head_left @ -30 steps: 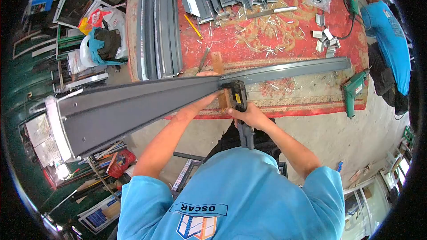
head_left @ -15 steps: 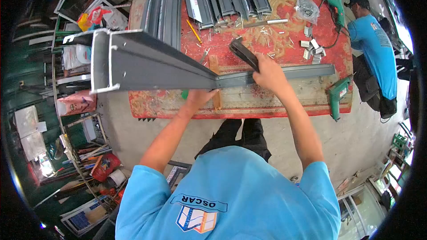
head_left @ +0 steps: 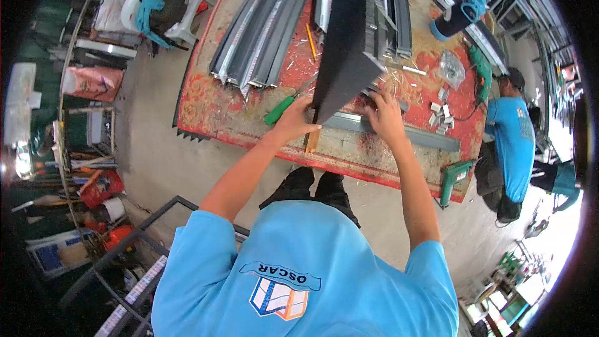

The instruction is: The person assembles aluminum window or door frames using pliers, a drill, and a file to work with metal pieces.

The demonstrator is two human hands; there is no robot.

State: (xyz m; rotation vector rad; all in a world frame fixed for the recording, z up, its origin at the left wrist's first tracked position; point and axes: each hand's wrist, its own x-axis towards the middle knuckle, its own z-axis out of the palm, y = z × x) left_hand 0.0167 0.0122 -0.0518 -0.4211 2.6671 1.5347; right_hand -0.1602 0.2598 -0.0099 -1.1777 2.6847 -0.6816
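Observation:
My left hand (head_left: 293,122) is closed round the lower end of a long dark grey metal profile (head_left: 343,43), which rises from the table towards the camera. Its lower end meets a second grey profile (head_left: 430,137) lying along the near side. Over that flat profile, my right hand (head_left: 387,118) has its fingers bent round a dark bar-shaped tool (head_left: 402,105), mostly hidden under them. A brown wooden strip (head_left: 312,141) lies below the joint. Beside my left hand is a green-handled screwdriver (head_left: 278,111).
Stacks of grey profiles (head_left: 265,25) cover the table's far side. A pencil (head_left: 311,40), small metal brackets (head_left: 442,115), a bag of screws (head_left: 452,68) and green drills (head_left: 454,181) lie around. Another person (head_left: 515,134) is at the right.
The raised profile has swung from pointing left to pointing away across the table. My right hand has lowered the dark tool towards the table. The camera view has turned.

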